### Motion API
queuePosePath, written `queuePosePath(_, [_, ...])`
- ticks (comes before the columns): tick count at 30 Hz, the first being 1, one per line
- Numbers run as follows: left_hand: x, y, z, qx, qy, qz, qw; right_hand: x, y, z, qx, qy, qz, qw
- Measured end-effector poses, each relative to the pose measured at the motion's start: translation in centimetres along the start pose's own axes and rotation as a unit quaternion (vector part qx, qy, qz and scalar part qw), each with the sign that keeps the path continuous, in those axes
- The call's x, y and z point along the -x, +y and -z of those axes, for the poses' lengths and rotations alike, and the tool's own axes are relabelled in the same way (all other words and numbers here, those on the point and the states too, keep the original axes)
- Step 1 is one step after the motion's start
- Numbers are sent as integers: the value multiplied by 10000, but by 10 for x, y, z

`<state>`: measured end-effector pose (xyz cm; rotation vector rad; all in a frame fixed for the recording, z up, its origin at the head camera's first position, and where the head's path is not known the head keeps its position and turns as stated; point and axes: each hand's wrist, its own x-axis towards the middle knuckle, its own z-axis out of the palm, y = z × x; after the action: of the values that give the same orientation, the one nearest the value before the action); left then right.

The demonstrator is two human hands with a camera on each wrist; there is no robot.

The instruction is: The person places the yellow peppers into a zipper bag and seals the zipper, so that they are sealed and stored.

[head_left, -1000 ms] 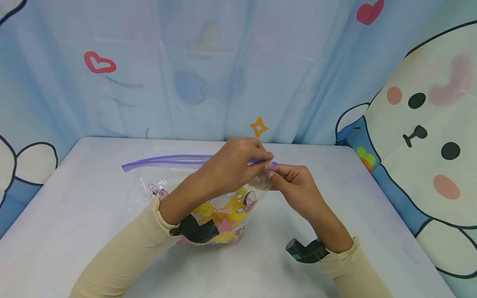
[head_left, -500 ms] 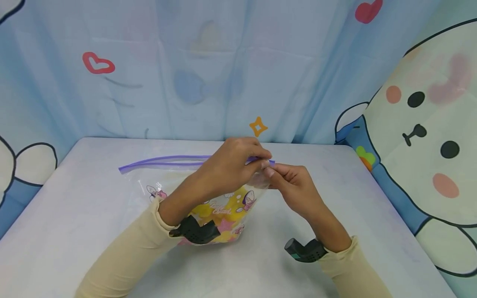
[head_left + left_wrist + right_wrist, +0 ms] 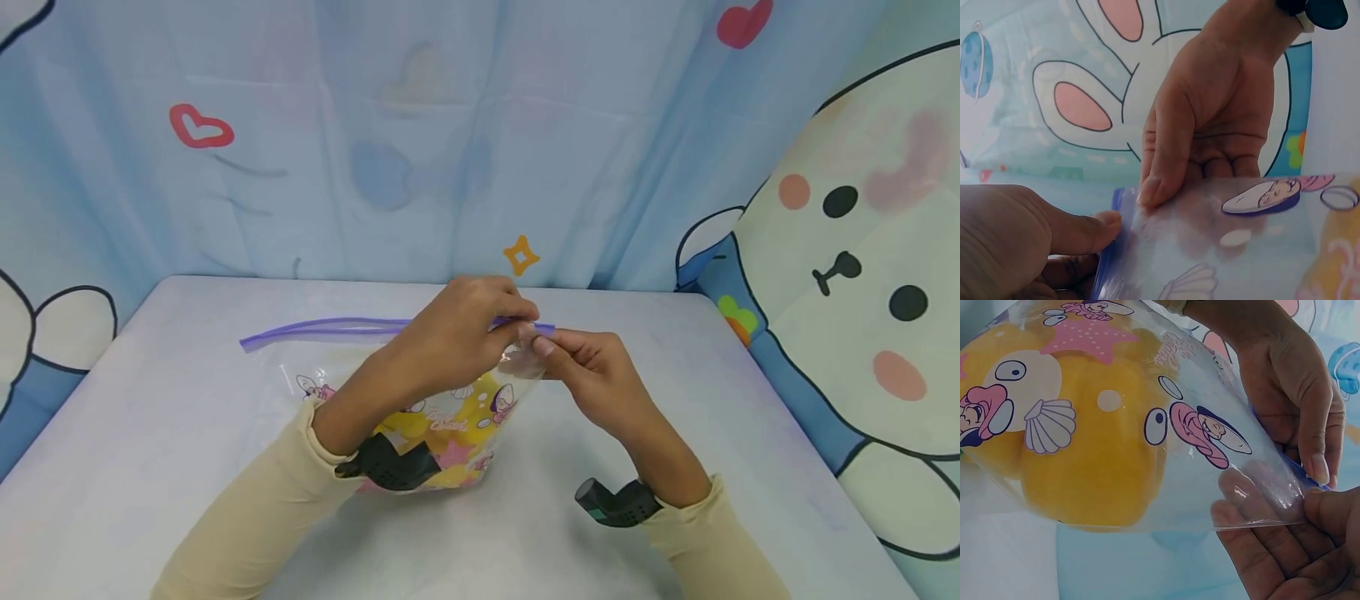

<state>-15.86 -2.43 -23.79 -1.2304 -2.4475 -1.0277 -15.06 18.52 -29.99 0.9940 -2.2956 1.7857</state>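
A clear zip bag (image 3: 450, 425) printed with shells, starfish and cartoon figures stands on the table, with yellow rounded contents (image 3: 1091, 444) showing through. Its purple zip strip (image 3: 322, 327) runs along the top. My left hand (image 3: 457, 333) pinches that strip near the right end, thumb on the near side. Just beside it, my right hand (image 3: 600, 375) pinches the bag's upper right corner between thumb and fingers. In the right wrist view several right fingers (image 3: 1260, 544) lie behind the clear film. What the yellow contents are, I cannot tell.
The white table (image 3: 150, 433) ends at a light blue curtain (image 3: 405, 167) printed with hearts. To the right hangs a large cartoon rabbit print (image 3: 862, 275). Dark wrist cameras (image 3: 618, 504) sit on both wrists.
My left hand has slid slightly left along the purple strip, so more of the strip's right end shows. The right hand keeps its hold on the corner.
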Motion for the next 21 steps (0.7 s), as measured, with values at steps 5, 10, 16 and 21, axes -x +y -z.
queuePosePath(5, [6,-1,8,-130,-38,54,9999,0,-2,3,219,82,-178,9996])
queuePosePath(10, [14,-5,13,-64,84,-7,9999,-2,-3,4,202,69,-302,9993])
queuePosePath(16, [19,-7,16,-74,125,-54,9999,-3,-4,3,258,83,-396,9988])
queuePosePath(21, [23,-9,18,-216,135,-16,9997,-3,-3,3,297,82,-443,9985])
